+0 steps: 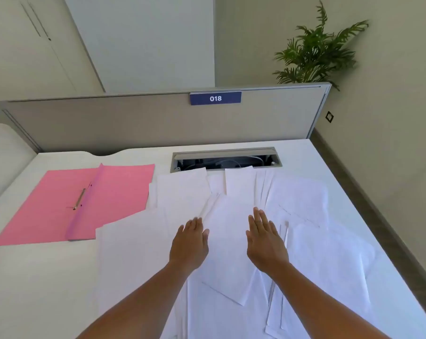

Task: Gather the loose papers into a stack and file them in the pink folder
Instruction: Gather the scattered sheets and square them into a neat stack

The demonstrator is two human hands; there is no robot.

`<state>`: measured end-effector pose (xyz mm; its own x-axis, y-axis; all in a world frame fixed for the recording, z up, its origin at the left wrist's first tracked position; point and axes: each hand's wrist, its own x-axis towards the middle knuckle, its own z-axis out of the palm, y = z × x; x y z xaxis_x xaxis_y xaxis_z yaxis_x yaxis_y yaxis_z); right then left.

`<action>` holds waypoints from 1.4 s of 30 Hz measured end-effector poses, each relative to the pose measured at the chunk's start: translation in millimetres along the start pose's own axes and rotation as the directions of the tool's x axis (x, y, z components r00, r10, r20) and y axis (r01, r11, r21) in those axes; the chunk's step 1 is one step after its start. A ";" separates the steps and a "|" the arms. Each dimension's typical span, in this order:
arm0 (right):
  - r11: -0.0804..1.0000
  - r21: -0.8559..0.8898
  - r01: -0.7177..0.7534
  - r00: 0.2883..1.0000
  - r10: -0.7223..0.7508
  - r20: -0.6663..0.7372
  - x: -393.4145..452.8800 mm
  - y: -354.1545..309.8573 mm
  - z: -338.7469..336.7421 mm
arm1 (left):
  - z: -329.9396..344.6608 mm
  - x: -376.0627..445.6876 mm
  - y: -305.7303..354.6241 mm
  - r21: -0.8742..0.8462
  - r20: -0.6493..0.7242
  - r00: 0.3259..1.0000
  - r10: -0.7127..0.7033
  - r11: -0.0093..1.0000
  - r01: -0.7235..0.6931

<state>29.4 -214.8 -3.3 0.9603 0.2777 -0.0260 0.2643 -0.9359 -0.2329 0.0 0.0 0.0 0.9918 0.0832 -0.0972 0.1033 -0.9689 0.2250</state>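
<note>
While the loose papers [234,199] lie fanned and overlapping across the middle and right of the white counter [35,277], nothing of the task looks done: no stack has been squared up and nothing has gone into the pink folder [123,189]. The sheets are plain white, thin and limp, skewed at many angles, some sliding under others, the far ones reaching the edge of the cable slot [225,159] at the back of the counter. They appear blank, though any print would be too faint to tell.

Both hands are spread over the centre of the pile. The left hand [191,243] and the right hand [264,241] are palm down, fingers straight and close together, holding nothing; whether they press the paper or hover just above it I cannot tell.

Left of the papers lies the folder, opened flat, its metal fastener [79,198] beside the raised spine; the nearest sheet overlaps its lower right corner. What remains, as I judge it, is sweeping the sheets together, tapping them even, and fitting them on the fastener.

Behind stands a grey divider [109,123] with a blue tag reading 018 [215,98], and a potted plant [317,50] beyond.
</note>
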 end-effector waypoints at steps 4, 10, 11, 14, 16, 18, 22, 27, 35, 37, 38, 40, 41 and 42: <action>0.995 0.050 -0.083 0.993 0.079 0.084 -9.4 0.2 11.9 | 12.6 -7.7 -8.6 -0.033 0.008 0.996 -0.088 0.996 0.088; 0.990 0.012 -0.141 0.968 0.136 0.211 -24.2 0.0 28.1 | 37.8 -19.0 -13.8 -0.246 0.003 0.970 -0.241 0.940 0.235; 0.988 0.013 -0.152 0.962 0.145 0.230 -26.1 0.2 29.5 | 40.9 -20.7 -14.3 -0.253 0.001 0.967 -0.256 0.935 0.248; 0.981 0.036 -0.192 0.948 0.176 0.264 -30.6 -0.2 33.7 | 47.5 -23.8 -14.6 -0.265 -0.010 0.952 -0.305 0.919 0.292; 0.972 0.071 -0.222 0.942 0.195 0.273 -33.9 -2.5 37.1 | 49.9 -24.5 -13.9 -0.290 0.003 0.939 -0.345 0.898 0.331; 0.961 0.108 -0.253 0.937 0.216 0.276 -37.1 -4.4 40.8 | 51.4 -23.2 -12.9 -0.335 0.033 0.920 -0.391 0.863 0.379; 0.923 0.206 -0.324 0.922 0.260 0.285 -39.4 -4.6 46.1 | 49.6 -17.5 -14.7 -0.421 0.068 0.875 -0.479 0.782 0.460; 0.926 0.208 -0.316 0.926 0.253 0.281 -41.1 -3.0 48.8 | 44.3 -7.4 -22.8 -0.478 0.142 0.856 -0.498 0.723 0.500; 0.905 0.242 -0.351 0.919 0.282 0.277 -39.7 -9.5 52.0 | 39.9 -8.1 -21.0 -0.506 0.328 0.850 -0.411 0.683 0.526; 0.885 0.271 -0.377 0.913 0.307 0.267 -38.3 -10.3 52.1 | 40.0 -9.8 -20.1 -0.502 0.360 0.853 -0.379 0.691 0.519; 0.873 0.287 -0.394 0.909 0.324 0.262 -37.6 -10.6 51.9 | 40.0 -10.6 -20.9 -0.514 0.379 0.851 -0.364 0.681 0.521; 0.846 0.318 -0.427 0.900 0.364 0.242 -35.7 -11.0 50.9 | 39.1 -12.2 -24.6 -0.564 0.426 0.839 -0.339 0.626 0.539; 0.832 0.334 -0.444 0.894 0.384 0.230 -34.6 -11.1 50.2 | 38.1 -13.5 -26.9 -0.585 0.448 0.833 -0.325 0.598 0.548; 0.817 0.351 -0.459 0.888 0.404 0.219 -33.3 -11.6 49.5 | 36.9 -14.8 -29.7 -0.600 0.465 0.829 -0.310 0.579 0.553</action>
<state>-10.0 -202.5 -47.9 0.9400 -0.0843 -0.3305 -0.2557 -0.8154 -0.5193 -20.5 18.9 -41.0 0.7554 0.2605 -0.6012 0.6530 -0.3748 0.6581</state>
